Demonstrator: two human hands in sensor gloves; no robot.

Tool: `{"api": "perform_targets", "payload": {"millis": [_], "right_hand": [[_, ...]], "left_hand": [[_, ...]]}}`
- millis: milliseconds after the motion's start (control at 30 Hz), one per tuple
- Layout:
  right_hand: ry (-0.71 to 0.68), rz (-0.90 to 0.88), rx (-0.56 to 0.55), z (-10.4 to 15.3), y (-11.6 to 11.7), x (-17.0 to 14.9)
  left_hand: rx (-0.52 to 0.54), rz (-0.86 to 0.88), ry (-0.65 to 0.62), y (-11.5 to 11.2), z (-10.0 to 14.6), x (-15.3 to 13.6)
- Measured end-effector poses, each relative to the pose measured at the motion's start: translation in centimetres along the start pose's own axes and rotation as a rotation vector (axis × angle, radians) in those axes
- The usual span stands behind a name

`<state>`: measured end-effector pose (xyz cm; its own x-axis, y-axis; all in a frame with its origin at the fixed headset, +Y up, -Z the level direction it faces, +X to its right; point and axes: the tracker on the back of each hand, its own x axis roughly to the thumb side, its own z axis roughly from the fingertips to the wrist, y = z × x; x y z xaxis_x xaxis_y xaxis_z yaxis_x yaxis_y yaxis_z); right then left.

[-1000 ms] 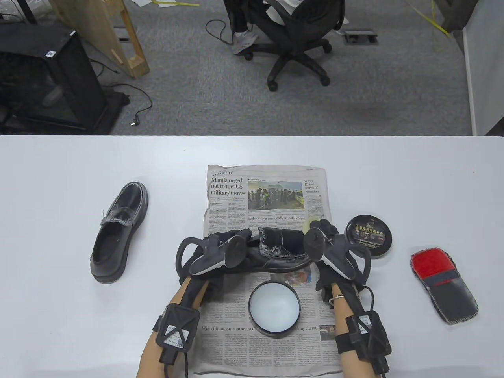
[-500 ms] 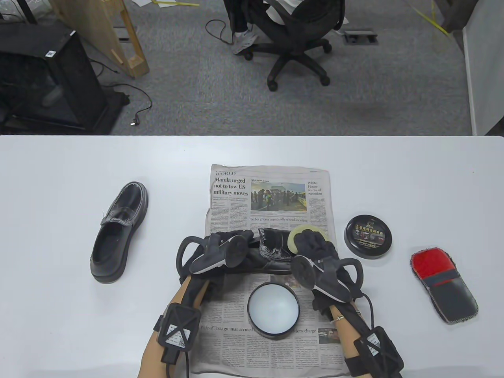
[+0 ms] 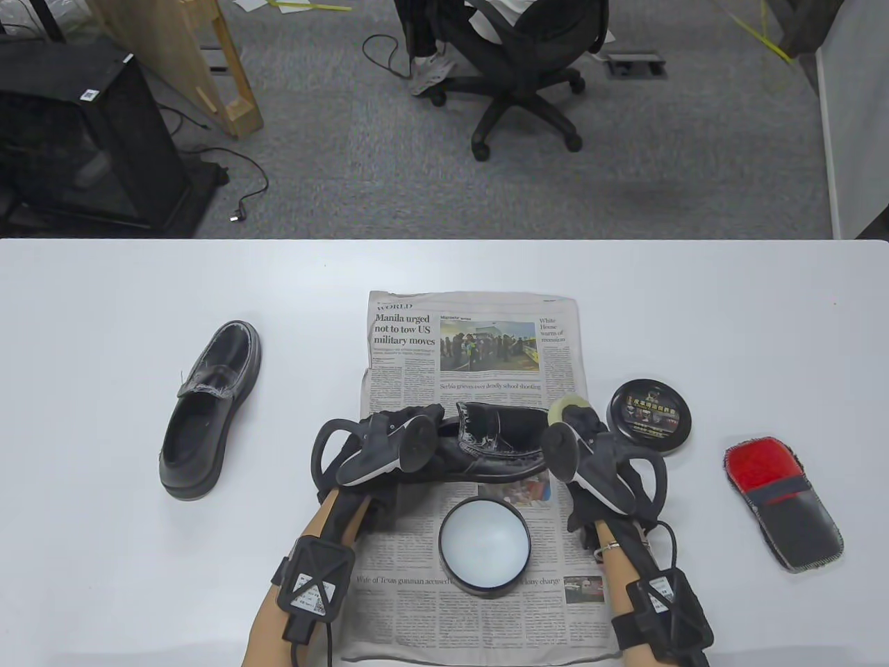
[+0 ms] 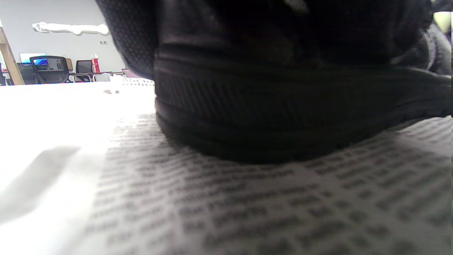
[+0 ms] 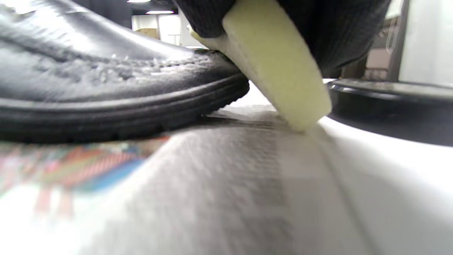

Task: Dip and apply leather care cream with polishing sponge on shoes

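A black loafer (image 3: 489, 445) lies across the newspaper (image 3: 472, 347), toe to the right. My left hand (image 3: 399, 434) grips its heel end; the left wrist view shows the ribbed sole (image 4: 283, 106) close up. My right hand (image 3: 580, 427) holds a pale yellow sponge (image 3: 564, 410) against the toe; in the right wrist view the sponge (image 5: 279, 67) touches the toe (image 5: 212, 71) and the paper. The open cream tin (image 3: 484, 545) stands in front of the shoe. Its black lid (image 3: 651, 417) lies to the right.
A second black loafer (image 3: 208, 410) lies on the white table (image 3: 139, 556) at the left. A red and black polishing mitt (image 3: 785, 511) lies at the right. Beyond the far table edge are an office chair (image 3: 514, 69) and floor.
My right hand slid the sponge left over the shoe's vamp, then back right to the toe. The left hand stayed on the heel end. The newspaper shifted slightly.
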<state>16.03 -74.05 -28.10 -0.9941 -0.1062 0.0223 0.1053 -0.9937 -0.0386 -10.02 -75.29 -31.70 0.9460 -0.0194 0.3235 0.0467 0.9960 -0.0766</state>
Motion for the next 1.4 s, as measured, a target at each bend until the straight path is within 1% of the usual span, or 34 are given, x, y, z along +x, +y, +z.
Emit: {"api": "perform_targets", "payload": {"millis": [100,167,267,300,367,433,533,633,733,833,933,1000,1067,1133,1200,1300,1400], "right_hand": [[-0.093,0.046,-0.04,2.0,-0.4,1.2],[-0.138,0.052,-0.074,2.5,-0.8,2.2],[-0.185,0.044,-0.09,2.2,-1.5,3.4],[-0.191,0.006,-0.091,1.7,-1.7,3.8],[-0.169,-0.092,-0.053,0.3,-1.7,4.3],[-0.115,-0.132,-0.024,-1.2,-1.6,4.2],[-0.018,-0.144,0.026,-3.0,-0.9,3.2],[0.05,-0.105,0.032,-3.3,-0.2,1.9],[0.062,-0.066,0.035,-2.4,0.2,0.5],[0.027,-0.053,0.023,-0.9,0.1,-0.1],[-0.061,0.016,-0.005,1.1,-0.2,0.6],[-0.107,0.035,-0.044,2.0,-0.6,1.4],[-0.137,0.034,-0.088,2.3,-1.1,2.4],[-0.164,0.016,-0.109,2.0,-1.6,3.3],[-0.186,-0.039,-0.105,0.9,-2.0,4.5],[-0.153,-0.063,-0.07,-0.9,-1.9,5.0],[-0.053,-0.118,-0.026,-3.1,-1.2,4.1]], "left_hand": [[-0.001,-0.003,-0.006,0.0,0.0,0.0],[-0.004,-0.001,-0.015,0.0,-0.1,0.0],[-0.007,-0.002,-0.022,0.0,-0.1,0.0],[-0.008,0.001,-0.024,0.0,-0.1,0.0],[-0.01,0.005,-0.025,0.0,-0.1,0.0],[-0.008,0.009,-0.027,0.0,-0.1,-0.1],[0.0,0.02,-0.023,-0.1,-0.1,-0.1],[0.007,0.021,-0.014,-0.1,0.0,-0.2],[0.007,0.008,-0.001,-0.1,0.0,-0.1],[0.007,-0.004,0.005,0.0,0.0,0.0],[0.004,-0.006,0.005,0.0,-0.1,0.0],[0.0,-0.007,-0.006,0.0,-0.1,0.0],[-0.003,0.003,-0.012,0.0,-0.1,0.0],[-0.007,0.0,-0.016,0.0,-0.2,0.0],[-0.008,0.0,-0.02,0.0,-0.2,0.0],[-0.006,0.009,-0.021,-0.1,-0.2,0.0],[-0.001,0.022,-0.022,-0.1,-0.1,-0.1]]}}
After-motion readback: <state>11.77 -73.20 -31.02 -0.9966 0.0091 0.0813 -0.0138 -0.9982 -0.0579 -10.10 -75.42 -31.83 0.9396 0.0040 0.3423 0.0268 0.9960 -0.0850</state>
